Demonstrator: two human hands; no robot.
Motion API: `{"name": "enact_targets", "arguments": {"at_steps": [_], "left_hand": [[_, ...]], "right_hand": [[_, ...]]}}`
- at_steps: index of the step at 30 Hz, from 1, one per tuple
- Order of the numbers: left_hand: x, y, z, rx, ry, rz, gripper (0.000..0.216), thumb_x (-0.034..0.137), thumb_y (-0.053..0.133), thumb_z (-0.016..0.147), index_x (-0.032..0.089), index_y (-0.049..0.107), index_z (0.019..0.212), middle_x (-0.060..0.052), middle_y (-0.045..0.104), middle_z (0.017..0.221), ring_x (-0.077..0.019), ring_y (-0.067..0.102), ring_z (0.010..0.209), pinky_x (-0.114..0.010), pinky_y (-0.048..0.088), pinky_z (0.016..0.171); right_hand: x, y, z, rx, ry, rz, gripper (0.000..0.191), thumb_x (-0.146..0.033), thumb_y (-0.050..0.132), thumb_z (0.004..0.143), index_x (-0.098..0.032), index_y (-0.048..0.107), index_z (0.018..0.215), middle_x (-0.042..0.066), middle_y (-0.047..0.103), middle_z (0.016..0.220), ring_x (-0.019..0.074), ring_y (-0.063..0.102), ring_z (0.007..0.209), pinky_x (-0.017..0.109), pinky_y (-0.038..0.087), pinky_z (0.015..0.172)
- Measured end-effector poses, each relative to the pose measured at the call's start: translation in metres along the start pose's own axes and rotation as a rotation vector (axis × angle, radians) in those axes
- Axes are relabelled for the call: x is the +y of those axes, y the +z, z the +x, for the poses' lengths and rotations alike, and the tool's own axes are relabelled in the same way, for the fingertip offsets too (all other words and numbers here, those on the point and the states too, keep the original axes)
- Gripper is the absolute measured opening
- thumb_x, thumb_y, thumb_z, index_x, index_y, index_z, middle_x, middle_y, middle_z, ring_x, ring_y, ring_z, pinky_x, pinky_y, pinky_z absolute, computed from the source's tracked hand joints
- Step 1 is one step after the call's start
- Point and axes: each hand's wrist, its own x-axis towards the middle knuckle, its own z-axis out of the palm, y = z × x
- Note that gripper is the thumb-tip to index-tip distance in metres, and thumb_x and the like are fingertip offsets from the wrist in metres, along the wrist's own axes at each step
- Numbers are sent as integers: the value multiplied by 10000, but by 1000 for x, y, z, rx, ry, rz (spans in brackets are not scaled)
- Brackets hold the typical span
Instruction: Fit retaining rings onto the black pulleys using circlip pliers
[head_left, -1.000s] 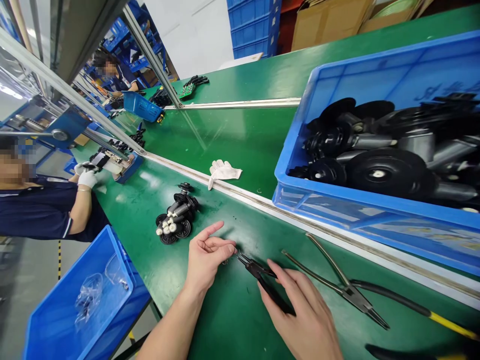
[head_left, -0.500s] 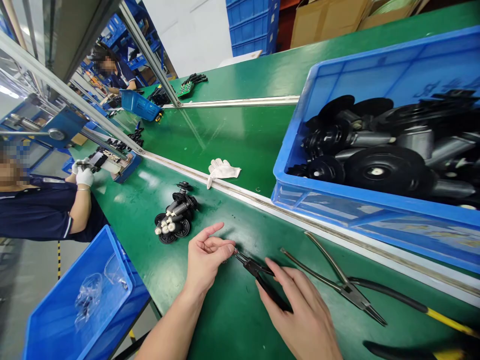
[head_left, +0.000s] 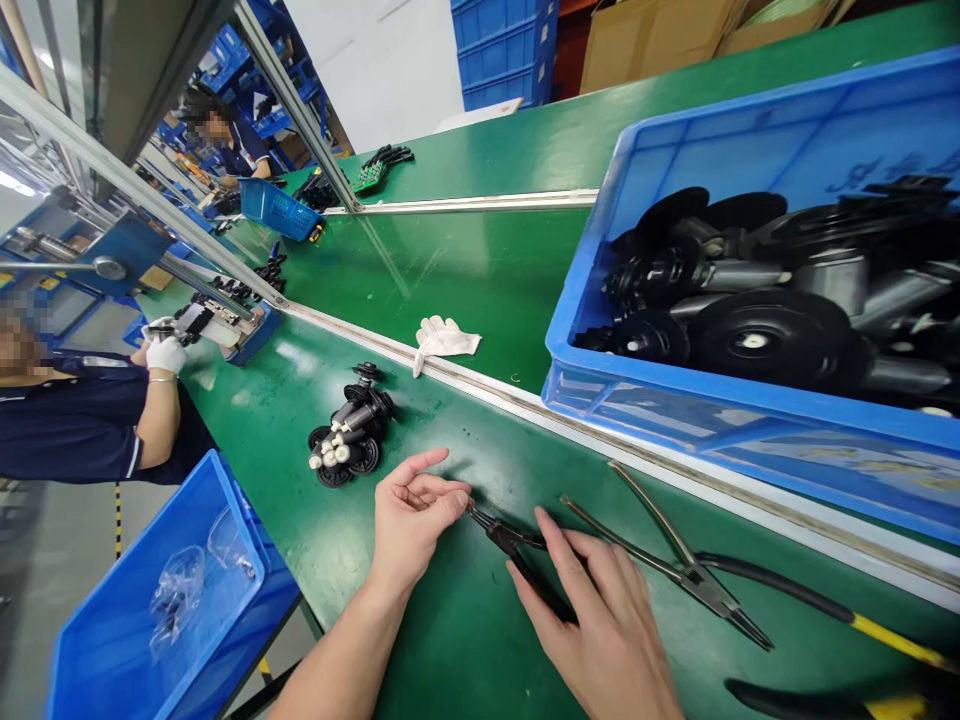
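Note:
My left hand [head_left: 409, 515] rests on the green table [head_left: 465, 640] with its fingers curled in a pinch at the tips of small black pliers [head_left: 510, 550]; what they pinch is too small to make out. My right hand [head_left: 604, 625] lies over the handles of those pliers and grips them. A cluster of black wheeled parts with white-tipped shafts [head_left: 349, 430] lies just beyond my left hand.
Long yellow-handled pliers [head_left: 697, 580] lie right of my hands. A big blue bin [head_left: 675, 410] of black wheel parts stands at the right. A white glove [head_left: 444, 340] lies on the conveyor rail. A blue bin with plastic bags [head_left: 161, 590] sits at lower left. Other people work at left.
My right hand has slid slightly left along the pliers' handles. My left hand keeps its pinch at the tips.

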Motion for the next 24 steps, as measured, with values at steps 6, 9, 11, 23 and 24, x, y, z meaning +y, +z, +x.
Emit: {"name": "enact_targets", "arguments": {"at_steps": [6,9,11,23,24], "left_hand": [[1,0,0,-13,10,-8,559,282,1041,639,156,797,1125,-57,851,765,-188,808,701,-245,632,683],[0,0,0,-19,13,0,538,268,1035,648,154,799,1118,-57,851,768,-180,806,706,-231,621,671],[-1,0,1,-25,16,5,520,260,1030,657,155,798,1111,-55,850,768,-175,802,708,-221,611,660],[-5,3,-1,-116,193,88,419,360,940,809,192,787,1162,-89,859,942,-167,779,805,-239,600,699],[-5,3,-2,-92,228,130,395,373,921,830,192,790,1155,-92,857,954,-174,780,826,-253,609,722]], "right_hand": [[-1,-1,2,8,-12,-40,727,-376,648,1048,-179,365,1688,135,670,1075,301,637,974,471,505,858],[0,-2,1,-3,-15,-44,729,-349,627,1054,-187,336,1702,133,679,1080,299,642,970,462,515,850],[1,-1,0,-12,-17,-45,698,-336,597,1065,-203,343,1701,126,684,1084,291,651,976,447,523,851],[6,2,-4,-20,54,24,615,-494,555,1087,-227,468,1634,96,694,1077,228,690,973,324,537,759],[6,2,-4,-14,67,32,619,-500,565,1083,-237,467,1635,91,695,1082,225,693,977,320,540,764]]}}
